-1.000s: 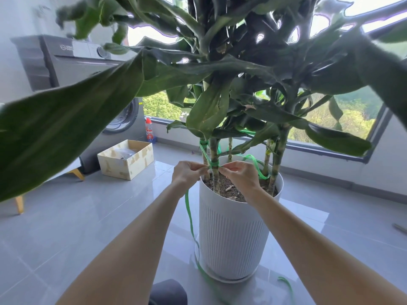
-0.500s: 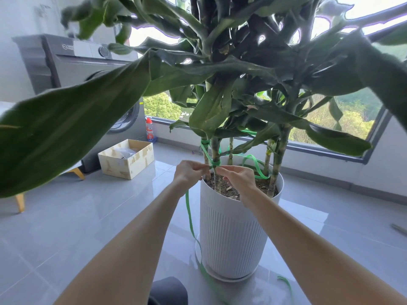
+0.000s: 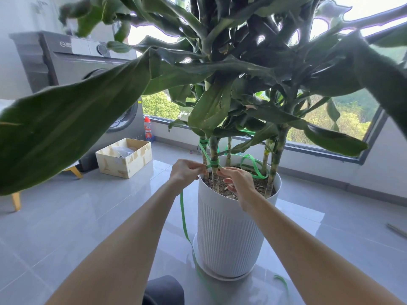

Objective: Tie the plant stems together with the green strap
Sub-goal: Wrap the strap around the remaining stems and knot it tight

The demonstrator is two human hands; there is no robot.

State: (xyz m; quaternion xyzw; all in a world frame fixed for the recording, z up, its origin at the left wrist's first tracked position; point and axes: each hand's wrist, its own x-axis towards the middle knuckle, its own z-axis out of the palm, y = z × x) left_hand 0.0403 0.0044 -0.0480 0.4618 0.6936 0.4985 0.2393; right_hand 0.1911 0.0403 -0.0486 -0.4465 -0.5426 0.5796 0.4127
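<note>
A tall leafy plant with several thin stems point(image 3: 214, 172) grows from a white ribbed pot point(image 3: 229, 227) on the floor. A green strap point(image 3: 212, 162) is wound around the front stems just above the soil and higher up. My left hand point(image 3: 187, 171) pinches the strap at the left of the front stem. A long tail of strap hangs from it down to the floor. My right hand point(image 3: 239, 180) pinches the strap at the right of the same stem, over the pot's soil. A loose loop of strap lies in the pot behind.
A cardboard box point(image 3: 124, 157) sits on the grey tiled floor to the left, beside a grey washing machine point(image 3: 72, 69). A red-capped bottle point(image 3: 148, 128) stands by the window sill. Big leaves hang overhead and across the left. My knee point(image 3: 164, 290) shows at the bottom.
My right hand has slid slightly lower over the soil while both hands keep pinching the strap at the front stem. The view has shifted a little.
</note>
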